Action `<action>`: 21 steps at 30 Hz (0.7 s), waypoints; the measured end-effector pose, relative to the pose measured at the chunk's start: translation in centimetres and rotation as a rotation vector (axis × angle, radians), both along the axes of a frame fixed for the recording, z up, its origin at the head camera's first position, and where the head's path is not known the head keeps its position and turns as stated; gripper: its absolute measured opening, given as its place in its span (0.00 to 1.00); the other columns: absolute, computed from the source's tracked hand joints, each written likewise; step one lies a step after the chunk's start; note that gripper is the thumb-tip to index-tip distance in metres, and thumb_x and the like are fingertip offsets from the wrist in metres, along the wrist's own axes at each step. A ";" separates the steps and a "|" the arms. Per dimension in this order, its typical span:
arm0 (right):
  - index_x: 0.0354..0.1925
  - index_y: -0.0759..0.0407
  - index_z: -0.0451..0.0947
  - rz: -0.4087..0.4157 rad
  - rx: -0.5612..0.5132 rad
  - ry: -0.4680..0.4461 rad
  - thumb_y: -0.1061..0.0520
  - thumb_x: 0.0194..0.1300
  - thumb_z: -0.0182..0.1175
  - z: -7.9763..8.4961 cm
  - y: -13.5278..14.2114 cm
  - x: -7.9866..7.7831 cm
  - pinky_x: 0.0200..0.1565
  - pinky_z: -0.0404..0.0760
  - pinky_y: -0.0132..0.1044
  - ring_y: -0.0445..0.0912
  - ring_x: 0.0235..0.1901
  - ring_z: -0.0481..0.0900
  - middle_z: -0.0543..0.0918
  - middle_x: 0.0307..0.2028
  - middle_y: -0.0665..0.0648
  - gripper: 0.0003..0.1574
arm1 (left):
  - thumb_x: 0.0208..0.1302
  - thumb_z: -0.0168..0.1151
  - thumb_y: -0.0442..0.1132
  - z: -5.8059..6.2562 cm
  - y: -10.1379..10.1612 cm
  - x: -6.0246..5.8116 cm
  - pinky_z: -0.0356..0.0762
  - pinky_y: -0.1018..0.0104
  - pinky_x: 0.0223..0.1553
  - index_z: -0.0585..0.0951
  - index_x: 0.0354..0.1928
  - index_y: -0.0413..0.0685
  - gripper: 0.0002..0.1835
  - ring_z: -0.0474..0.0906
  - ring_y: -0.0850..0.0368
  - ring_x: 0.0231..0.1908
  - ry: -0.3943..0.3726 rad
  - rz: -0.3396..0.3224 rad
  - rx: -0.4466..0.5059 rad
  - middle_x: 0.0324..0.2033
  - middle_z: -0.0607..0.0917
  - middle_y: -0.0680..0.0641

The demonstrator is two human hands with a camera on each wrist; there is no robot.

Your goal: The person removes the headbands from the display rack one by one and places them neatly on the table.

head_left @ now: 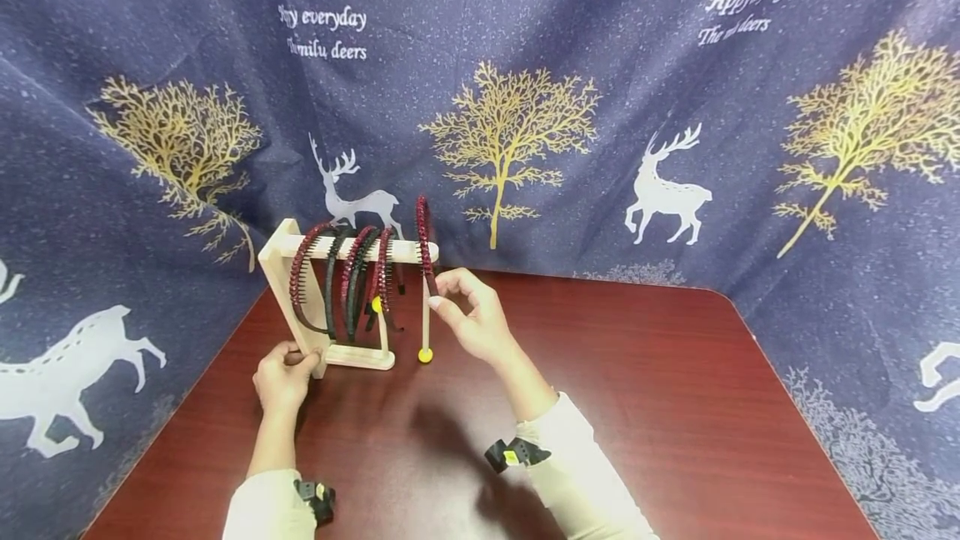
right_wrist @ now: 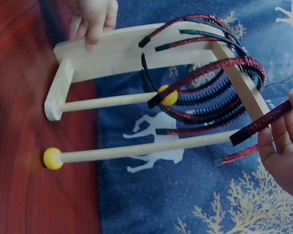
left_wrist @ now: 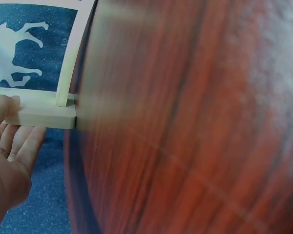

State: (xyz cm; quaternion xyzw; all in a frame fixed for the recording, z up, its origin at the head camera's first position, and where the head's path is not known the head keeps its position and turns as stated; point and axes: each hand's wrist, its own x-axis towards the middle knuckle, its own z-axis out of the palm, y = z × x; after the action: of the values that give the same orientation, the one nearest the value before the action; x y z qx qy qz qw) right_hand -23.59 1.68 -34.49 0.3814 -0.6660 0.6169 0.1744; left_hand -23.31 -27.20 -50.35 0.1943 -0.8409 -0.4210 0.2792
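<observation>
A pale wooden rack (head_left: 281, 277) stands at the table's left, with several dark red and black toothed headbands (head_left: 300, 269) hung along its top bar (head_left: 406, 252). My left hand (head_left: 281, 382) grips the bottom of the rack's upright board; the left wrist view has the thumb on one face and fingers on the other. At the bar's free end, my right hand (head_left: 480, 319) pinches one arm of a dark red headband (head_left: 422, 227) between thumb and fingers. Its arch rises above the bar, and its black tip (right_wrist: 240, 137) shows in the right wrist view.
Two thin wooden rods end in yellow balls (head_left: 425, 356), one lower near the table and one above the rack's foot (head_left: 360, 357). A reddish-brown table (head_left: 637, 407) extends rightward. Behind it hangs a blue cloth (head_left: 540, 7) printed with deer and trees.
</observation>
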 end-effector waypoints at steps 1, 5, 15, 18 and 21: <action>0.35 0.76 0.71 -0.010 0.012 -0.002 0.78 0.53 0.57 0.0 0.2 0.0 0.35 0.72 0.33 0.49 0.29 0.72 0.73 0.27 0.65 0.08 | 0.49 0.70 0.39 0.0 0.0 0.0 0.66 0.51 0.39 0.81 0.31 0.41 0.10 0.78 0.43 0.34 -0.001 0.001 0.001 0.28 0.85 0.41; 0.35 0.75 0.71 -0.052 0.048 -0.011 0.77 0.53 0.57 0.0 1.0 0.1 0.37 0.72 0.34 0.52 0.31 0.72 0.73 0.28 0.64 0.09 | 0.49 0.70 0.38 -0.1 0.1 0.0 0.66 0.51 0.39 0.81 0.31 0.41 0.09 0.78 0.43 0.34 0.005 0.011 -0.001 0.29 0.85 0.41; 0.34 0.76 0.71 -0.085 0.065 -0.063 0.77 0.54 0.57 -1.3 2.9 -0.8 0.32 0.72 0.34 0.48 0.28 0.72 0.74 0.26 0.67 0.07 | 0.48 0.70 0.36 0.1 0.3 0.2 0.65 0.49 0.41 0.80 0.27 0.41 0.08 0.77 0.40 0.35 0.031 0.025 -0.011 0.26 0.84 0.40; 0.34 0.77 0.71 -0.098 0.063 -0.069 0.77 0.54 0.57 -1.8 3.4 -1.2 0.31 0.72 0.35 0.49 0.27 0.72 0.75 0.26 0.67 0.07 | 0.48 0.70 0.35 0.1 0.4 0.2 0.65 0.49 0.41 0.80 0.27 0.41 0.07 0.77 0.40 0.35 0.039 0.026 -0.014 0.26 0.84 0.40; 0.34 0.77 0.71 -0.114 0.057 -0.076 0.77 0.53 0.58 -2.2 3.9 -1.6 0.32 0.71 0.34 0.49 0.28 0.72 0.75 0.26 0.67 0.08 | 0.48 0.70 0.35 0.1 0.5 0.1 0.64 0.49 0.42 0.80 0.27 0.41 0.07 0.78 0.40 0.35 0.044 0.027 -0.017 0.25 0.84 0.40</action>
State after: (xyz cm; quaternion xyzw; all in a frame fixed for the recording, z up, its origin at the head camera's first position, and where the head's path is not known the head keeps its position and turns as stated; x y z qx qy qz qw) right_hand -25.16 5.57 -36.67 0.3239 -0.7100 0.6009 0.1730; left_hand -23.17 -26.73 -50.26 0.1941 -0.8353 -0.4143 0.3049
